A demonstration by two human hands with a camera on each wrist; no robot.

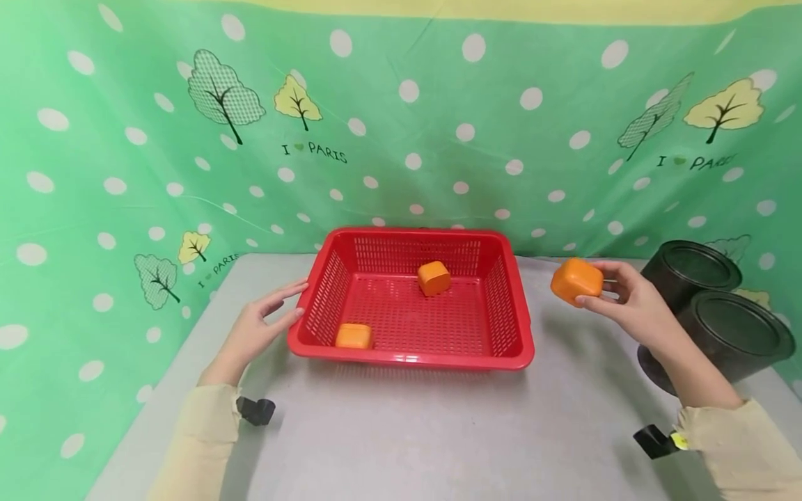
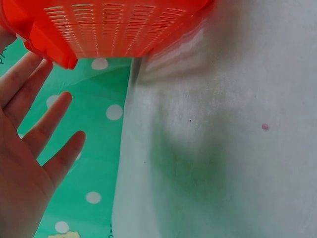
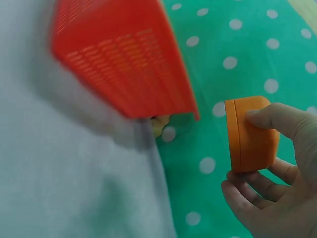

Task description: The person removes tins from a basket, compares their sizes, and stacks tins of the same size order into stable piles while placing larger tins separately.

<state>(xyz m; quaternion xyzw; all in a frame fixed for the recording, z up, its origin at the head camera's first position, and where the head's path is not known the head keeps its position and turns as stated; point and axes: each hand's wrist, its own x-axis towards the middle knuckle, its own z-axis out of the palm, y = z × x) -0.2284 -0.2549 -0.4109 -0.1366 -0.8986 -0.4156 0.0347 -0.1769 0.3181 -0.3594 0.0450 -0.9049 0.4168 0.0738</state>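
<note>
- Orange block (image 1: pixel 569 285), one of three, is held above the counter (image 1: pixel 401 431), to the right of the basket (image 1: pixel 410 358).
- The right hand (image 1: pixel 635 303) pinches this block, thumb on one side and fingers (image 3: pixel 237 198) on the other, parted by just the block's width.
- Two more orange blocks lie inside the red basket: one toward the back (image 1: pixel 434 278), the other in the front left corner (image 1: pixel 354 336).
- The left hand (image 1: pixel 253 330) has its fingers extended and spread, grasping nothing, the tips at the basket's left rim.
- Two round black containers, a rear one (image 1: pixel 695 268) and a front one (image 1: pixel 739 334), stand side by side beyond the right forearm; only the head view shows them.
- The right wrist view brings out a seam running round the held block, which the head view does not reveal.
- The left wrist view alone shows a small reddish spot (image 2: pixel 265 127) on the grey counter.
- Green cloth (image 1: pixel 407 125) with white dots and printed trees hangs behind.
</note>
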